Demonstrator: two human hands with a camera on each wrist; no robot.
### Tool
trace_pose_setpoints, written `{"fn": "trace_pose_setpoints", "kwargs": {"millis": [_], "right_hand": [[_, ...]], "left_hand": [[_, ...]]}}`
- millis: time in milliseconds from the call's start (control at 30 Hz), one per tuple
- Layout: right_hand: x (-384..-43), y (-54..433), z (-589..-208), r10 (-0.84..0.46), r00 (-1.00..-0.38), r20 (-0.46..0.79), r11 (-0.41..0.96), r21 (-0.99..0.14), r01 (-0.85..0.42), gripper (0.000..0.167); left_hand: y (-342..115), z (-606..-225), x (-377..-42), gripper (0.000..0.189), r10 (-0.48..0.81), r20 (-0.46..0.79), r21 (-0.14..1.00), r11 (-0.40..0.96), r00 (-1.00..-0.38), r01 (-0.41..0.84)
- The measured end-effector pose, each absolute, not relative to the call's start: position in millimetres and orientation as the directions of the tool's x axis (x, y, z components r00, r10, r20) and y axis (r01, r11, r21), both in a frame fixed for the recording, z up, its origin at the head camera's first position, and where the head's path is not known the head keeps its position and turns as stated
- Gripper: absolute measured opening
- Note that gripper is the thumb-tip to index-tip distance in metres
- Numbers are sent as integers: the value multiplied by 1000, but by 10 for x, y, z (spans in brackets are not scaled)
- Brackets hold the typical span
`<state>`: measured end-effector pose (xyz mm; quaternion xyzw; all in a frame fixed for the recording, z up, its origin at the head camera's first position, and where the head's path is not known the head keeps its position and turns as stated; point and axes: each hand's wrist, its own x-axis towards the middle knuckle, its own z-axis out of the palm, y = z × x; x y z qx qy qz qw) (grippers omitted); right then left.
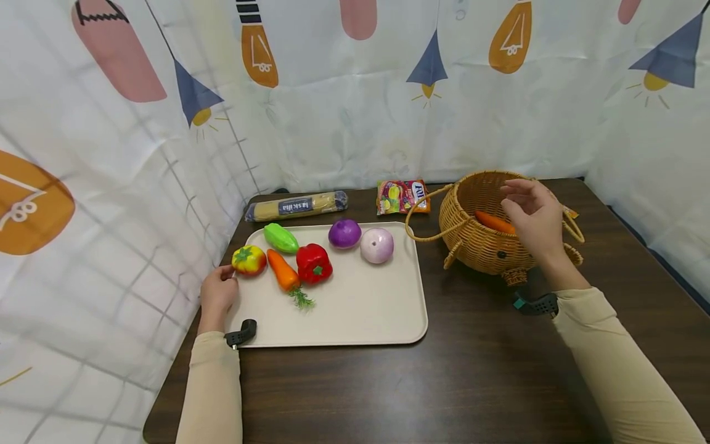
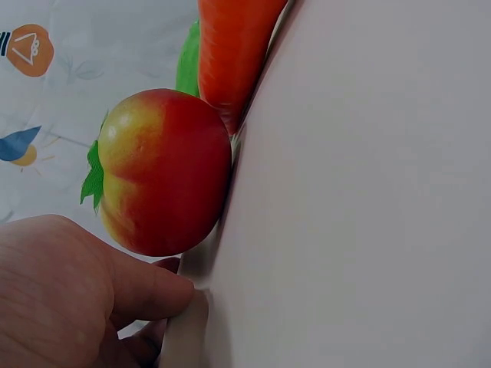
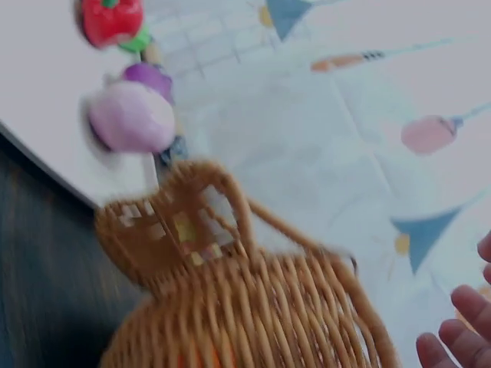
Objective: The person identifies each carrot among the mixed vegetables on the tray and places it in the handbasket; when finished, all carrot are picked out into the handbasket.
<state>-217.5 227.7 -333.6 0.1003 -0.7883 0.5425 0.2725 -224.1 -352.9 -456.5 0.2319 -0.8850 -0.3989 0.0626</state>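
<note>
On the left, my left hand (image 1: 218, 295) pinches the rim of a cream tray (image 1: 360, 314), its thumb on top and fingers underneath. Close to its fingertips sits a red-and-yellow tomato (image 2: 165, 172). Also on the tray lie an orange carrot (image 1: 283, 270), a red bell pepper (image 1: 314, 264), a green vegetable (image 1: 281, 238), a purple onion (image 1: 344, 234) and a pale lilac onion (image 1: 377, 245). My right hand (image 1: 534, 216), holding nothing, hovers over a wicker basket (image 1: 471, 250) with its fingers loosely bent. Inside the basket an orange carrot (image 1: 495, 222) shows, partly hidden by the wall.
Behind the tray lies a pack of spaghetti (image 1: 296, 206), with a colourful snack bag (image 1: 403, 197) to its right. The basket's looped handle (image 1: 426, 237) reaches over towards the tray's right edge. A patterned curtain (image 1: 344, 123) closes off the back of the dark table (image 1: 344, 394).
</note>
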Motion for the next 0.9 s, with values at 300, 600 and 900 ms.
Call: {"fn": "trace_pose_setpoints", "kwargs": {"millis": [300, 600, 900], "right_hand": [[-1998, 1768, -3419, 42, -775, 630, 428, -712, -556, 29], [-2007, 1201, -3981, -169, -819, 549, 418, -713, -564, 30], [-1928, 632, -4290, -306, -836, 457, 376, -748, -547, 27]], "left_hand": [[-3546, -4594, -2251, 46, -457, -71, 735, 577, -887, -356], [-3557, -4607, -2244, 45, -455, -77, 731, 579, -887, -361], [-3552, -4595, -2248, 45, -460, -82, 734, 572, -884, -366]]}}
